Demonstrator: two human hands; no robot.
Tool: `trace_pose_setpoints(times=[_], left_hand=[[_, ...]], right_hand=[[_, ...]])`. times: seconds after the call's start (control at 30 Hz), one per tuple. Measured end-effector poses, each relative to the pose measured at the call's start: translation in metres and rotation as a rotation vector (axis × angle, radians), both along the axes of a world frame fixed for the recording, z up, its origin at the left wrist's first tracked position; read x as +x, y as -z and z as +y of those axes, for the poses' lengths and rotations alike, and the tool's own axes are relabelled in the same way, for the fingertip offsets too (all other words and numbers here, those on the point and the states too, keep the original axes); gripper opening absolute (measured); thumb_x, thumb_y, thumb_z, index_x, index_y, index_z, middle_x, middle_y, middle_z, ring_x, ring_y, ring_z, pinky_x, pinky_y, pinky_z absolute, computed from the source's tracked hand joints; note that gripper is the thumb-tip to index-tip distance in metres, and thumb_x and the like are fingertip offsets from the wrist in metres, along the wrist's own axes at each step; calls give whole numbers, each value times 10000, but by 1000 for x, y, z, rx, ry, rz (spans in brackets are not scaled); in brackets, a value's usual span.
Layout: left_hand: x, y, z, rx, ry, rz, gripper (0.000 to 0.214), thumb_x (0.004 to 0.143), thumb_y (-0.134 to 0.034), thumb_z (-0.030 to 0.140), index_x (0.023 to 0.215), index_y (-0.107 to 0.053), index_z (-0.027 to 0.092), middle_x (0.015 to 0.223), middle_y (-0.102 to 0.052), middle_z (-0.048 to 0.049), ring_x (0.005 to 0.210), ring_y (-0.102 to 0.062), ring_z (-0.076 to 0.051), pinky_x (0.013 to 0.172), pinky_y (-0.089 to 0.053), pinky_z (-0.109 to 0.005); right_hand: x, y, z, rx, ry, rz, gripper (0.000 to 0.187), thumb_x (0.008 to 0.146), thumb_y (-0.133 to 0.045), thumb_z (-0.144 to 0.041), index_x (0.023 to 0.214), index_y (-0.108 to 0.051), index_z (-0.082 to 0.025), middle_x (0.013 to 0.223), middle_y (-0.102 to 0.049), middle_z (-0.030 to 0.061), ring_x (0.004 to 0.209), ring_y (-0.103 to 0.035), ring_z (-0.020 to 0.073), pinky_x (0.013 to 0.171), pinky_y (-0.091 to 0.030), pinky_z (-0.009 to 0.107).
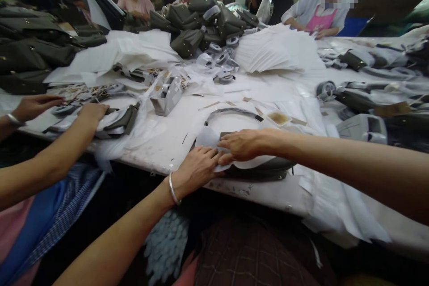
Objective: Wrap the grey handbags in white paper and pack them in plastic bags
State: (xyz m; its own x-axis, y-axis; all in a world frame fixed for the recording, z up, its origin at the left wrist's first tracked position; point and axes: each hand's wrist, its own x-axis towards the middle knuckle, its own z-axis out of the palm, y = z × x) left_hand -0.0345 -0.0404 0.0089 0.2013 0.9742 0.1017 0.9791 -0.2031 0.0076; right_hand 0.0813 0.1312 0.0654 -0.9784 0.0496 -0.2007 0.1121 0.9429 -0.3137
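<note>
A dark olive handbag (264, 173) lies flat at the table's near edge, with white wrapping paper (207, 137) over part of it. Its dark handle (234, 111) arcs out on the far side. My left hand (197, 166), with a silver bangle at the wrist, rests on the paper at the bag's left end, fingers stretched out. My right hand (244, 144) reaches in from the right and lies across the bag's top, its fingers extended over the paper. The fingertips of both hands come close together. What is under them is hidden.
Left of me, a co-worker's hands (90, 114) handle another wrapped bag (122, 120). Tape dispensers (169, 94) (363, 128) stand on both sides. A small dish (279, 118) sits behind my bag. Paper stacks (271, 49) and piled bags (201, 22) lie farther back, with people beyond.
</note>
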Motion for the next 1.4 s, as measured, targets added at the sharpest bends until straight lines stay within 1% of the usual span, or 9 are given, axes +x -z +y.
trace_pose_setpoints(times=[0.13, 0.3, 0.43, 0.57, 0.77, 0.93, 1.1, 1.3, 1.4], left_hand=[[-5, 23, -13, 90, -3, -36, 565, 949, -430, 68, 1491, -352, 209, 1376, -558, -118, 1264, -544, -242, 1035, -462, -390], [-2, 31, -24, 111, -17, 19, 668, 914, -421, 23, 1514, -325, 299, 1473, -468, -125, 1342, -476, -264, 1093, -414, -475], [18, 8, -15, 143, -35, 141, 381, 944, -507, 167, 1318, -560, 213, 1390, -543, -147, 1325, -471, -357, 1076, -379, -622], [51, -10, 4, 14, -104, 168, 156, 932, -531, 150, 1046, -630, 110, 985, -667, -127, 960, -655, -286, 848, -558, -459], [55, -3, 14, -54, -170, 79, 173, 910, -519, 76, 1058, -569, 151, 943, -631, -71, 814, -645, -224, 686, -567, -335], [50, 27, 10, 183, -136, 12, 137, 915, -501, 85, 979, -590, 166, 924, -648, -59, 822, -640, -229, 700, -576, -353], [61, 57, 11, 640, -111, -89, 378, 1010, -274, 139, 1137, -629, 148, 1147, -679, -95, 1121, -616, -250, 988, -506, -433], [67, 50, 18, 583, -139, -148, 431, 1030, -235, 202, 995, -664, 175, 967, -716, -62, 992, -673, -221, 918, -543, -361], [67, 49, 21, 581, -157, -133, 463, 1032, -211, 217, 985, -669, 177, 937, -718, -67, 956, -684, -218, 877, -561, -348]], right_hand=[[57, 46, 19, -89, 29, 105, 603, 984, -423, -571, 1462, -477, -207, 1541, -413, 102, 1458, -310, 285, 1209, -246, 505], [84, 72, 21, -96, 231, 274, 588, 989, -423, -569, 1492, -424, -266, 1588, -328, 95, 1475, -270, 280, 1212, -187, 554], [76, 72, 14, -87, 189, 209, 662, 929, -496, -642, 1489, -430, -295, 1606, -289, 89, 1484, -237, 313, 1205, -158, 592], [76, 42, 11, -127, 187, 119, 698, 930, -455, -671, 1494, -427, -261, 1609, -270, 112, 1493, -205, 320, 1204, -149, 590], [104, 11, 2, -154, 2, 12, 852, 777, -748, -470, 1519, -377, -275, 1558, -369, 140, 1431, -335, 376, 1180, -182, 639], [124, 56, -5, 117, -55, 205, 869, 747, -530, -16, 1546, -302, -272, 1530, -433, 87, 1392, -427, 286, 1166, -342, 535], [130, 94, -14, 290, 11, 442, 790, 797, -457, -31, 1542, -314, -252, 1499, -469, 60, 1359, -471, 292, 1104, -434, 538], [117, 64, -17, 271, -19, 399, 669, 739, -619, -192, 1400, -512, -168, 1359, -610, 108, 1170, -625, 343, 988, -543, 513], [111, 70, -13, 316, -28, 447, 559, 787, -599, -169, 1345, -559, -179, 1276, -669, 88, 1083, -676, 299, 933, -582, 432]])
